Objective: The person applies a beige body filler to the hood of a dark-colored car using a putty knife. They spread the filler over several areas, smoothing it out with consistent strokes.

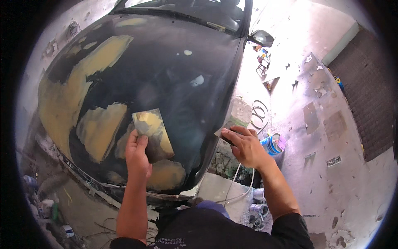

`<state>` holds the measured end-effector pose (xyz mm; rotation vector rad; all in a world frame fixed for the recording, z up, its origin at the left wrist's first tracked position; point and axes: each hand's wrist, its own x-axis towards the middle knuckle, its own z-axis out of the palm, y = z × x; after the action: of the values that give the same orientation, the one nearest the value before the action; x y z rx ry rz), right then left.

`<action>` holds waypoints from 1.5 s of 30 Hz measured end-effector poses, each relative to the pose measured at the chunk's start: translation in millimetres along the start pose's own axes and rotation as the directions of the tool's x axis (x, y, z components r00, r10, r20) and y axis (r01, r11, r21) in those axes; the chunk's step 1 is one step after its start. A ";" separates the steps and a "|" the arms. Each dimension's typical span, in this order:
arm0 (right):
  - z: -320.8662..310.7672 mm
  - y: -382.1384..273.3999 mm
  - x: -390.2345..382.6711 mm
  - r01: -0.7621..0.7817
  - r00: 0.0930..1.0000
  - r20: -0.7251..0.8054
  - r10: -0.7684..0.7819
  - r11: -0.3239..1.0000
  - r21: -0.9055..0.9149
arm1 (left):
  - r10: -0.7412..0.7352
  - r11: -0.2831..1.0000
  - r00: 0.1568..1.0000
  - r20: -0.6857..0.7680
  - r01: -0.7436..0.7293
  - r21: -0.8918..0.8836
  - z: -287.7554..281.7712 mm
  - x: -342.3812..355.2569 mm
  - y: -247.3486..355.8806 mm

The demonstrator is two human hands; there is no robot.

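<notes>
My left hand [137, 154] grips a rectangular mixing plate [161, 143], fingers and thumb closed on its left edge. A lump of yellow body filler [151, 120] is smeared across the upper part of the plate. Over the right edge of the car's dark bonnet [166, 70], my right hand [248, 147] pinches a thin flat filler spreader [221, 133]; fingers partly cover it. The spreader is apart from the plate. Dried-looking tan filler patches cover the bonnet's left side [62, 99] and its front [101, 128], with another patch [168, 175] just below the plate.
The windscreen [199, 12] and side mirror [262, 38] lie at the far end. To the right stand a blue can [271, 144] and a coiled hose [260, 114] on the stained floor. Several pots [258, 208] sit near my right elbow.
</notes>
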<state>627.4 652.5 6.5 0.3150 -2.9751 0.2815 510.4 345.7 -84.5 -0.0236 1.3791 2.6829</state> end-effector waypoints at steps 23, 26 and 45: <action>18.0 53.9 95.4 0.519 0.839 0.273 -0.470 0.842 -0.146 | 0.320 0.916 0.936 -0.145 -0.266 0.301 43.4 39.8 -42.7; 16.8 52.0 88.8 0.490 0.847 0.312 -0.431 0.861 -0.139 | 0.352 0.902 0.930 -0.105 -0.307 0.304 42.4 39.1 -43.5; 18.8 46.4 66.7 0.457 0.853 0.324 -0.411 0.886 -0.081 | 0.299 0.930 0.951 -0.076 -0.273 0.248 36.9 39.6 -43.9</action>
<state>550.4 680.5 -9.4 1.0817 -3.0631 -0.0595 477.9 405.0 -101.3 0.0537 1.8617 2.7583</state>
